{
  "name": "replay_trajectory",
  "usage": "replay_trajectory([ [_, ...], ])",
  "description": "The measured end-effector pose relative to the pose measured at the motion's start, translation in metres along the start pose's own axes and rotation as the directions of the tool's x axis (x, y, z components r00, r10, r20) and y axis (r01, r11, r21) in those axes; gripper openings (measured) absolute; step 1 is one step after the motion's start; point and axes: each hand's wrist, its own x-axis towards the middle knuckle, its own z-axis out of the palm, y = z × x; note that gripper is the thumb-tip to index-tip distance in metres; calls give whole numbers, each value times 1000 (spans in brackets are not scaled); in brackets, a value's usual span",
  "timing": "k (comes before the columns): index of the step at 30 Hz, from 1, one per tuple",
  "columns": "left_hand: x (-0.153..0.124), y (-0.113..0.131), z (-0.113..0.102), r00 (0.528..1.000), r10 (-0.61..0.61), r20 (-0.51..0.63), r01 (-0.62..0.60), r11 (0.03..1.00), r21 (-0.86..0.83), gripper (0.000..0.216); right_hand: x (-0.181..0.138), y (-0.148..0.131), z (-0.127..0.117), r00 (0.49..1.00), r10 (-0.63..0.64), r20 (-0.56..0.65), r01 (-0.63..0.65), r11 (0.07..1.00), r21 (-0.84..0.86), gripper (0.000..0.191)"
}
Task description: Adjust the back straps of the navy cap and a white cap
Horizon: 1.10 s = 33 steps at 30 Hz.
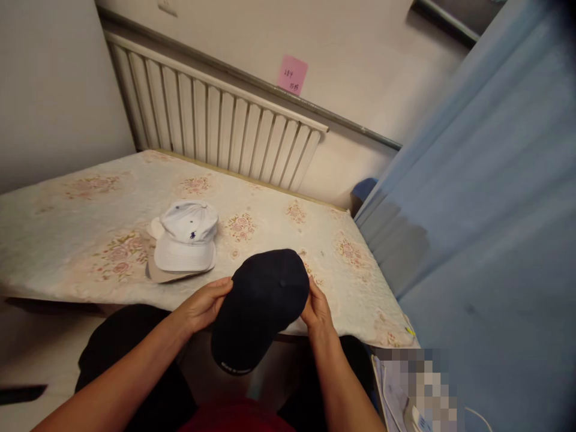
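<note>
A dark navy baseball cap (pixel 258 309) is held over the near edge of the table, its brim pointing toward me. My left hand (pixel 204 305) grips the cap's left side with curled fingers. My right hand (pixel 317 311) holds its right side. Further back on the table lies a white cap (pixel 188 235) with a small dark logo, stacked on a beige cap (pixel 157 270) whose brim pokes out underneath.
The table (pixel 90 240) wears a pale floral cloth. A white radiator (pixel 216 120) lines the wall behind, with a pink sticky note (pixel 292 74) above. A blue curtain (pixel 486 210) hangs at right. Papers (pixel 396 390) lie low right.
</note>
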Motion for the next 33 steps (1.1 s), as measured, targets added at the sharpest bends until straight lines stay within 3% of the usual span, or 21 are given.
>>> replay_trajectory([
  [4,11,-13,4,984,85,-157,-101,990,-98,20,0,22,1,1000,10,-3,-9,995,101,28],
  [7,19,-20,3,953,117,-281,-165,974,-154,20,-6,35,-2,997,70,-11,-69,994,88,22],
  [10,24,-25,1,932,139,-334,-208,962,-179,18,-18,43,-9,990,142,10,-142,987,70,22],
  [19,31,-27,7,933,156,-326,-232,950,-210,20,-66,59,-4,992,83,91,-80,996,-30,44],
  [22,37,-23,6,944,115,-308,-200,944,-262,17,-70,59,-4,991,92,99,-85,994,-68,50],
  [28,61,-12,-2,945,175,-277,-247,936,-250,18,-60,57,-14,993,77,93,-73,996,-44,50],
  [31,78,-11,-10,953,133,-271,-178,973,-146,15,-48,52,-20,995,42,89,-42,999,0,51],
  [33,89,-13,-19,934,198,-298,-168,978,122,16,-36,47,-26,997,22,73,-24,1000,19,50],
])
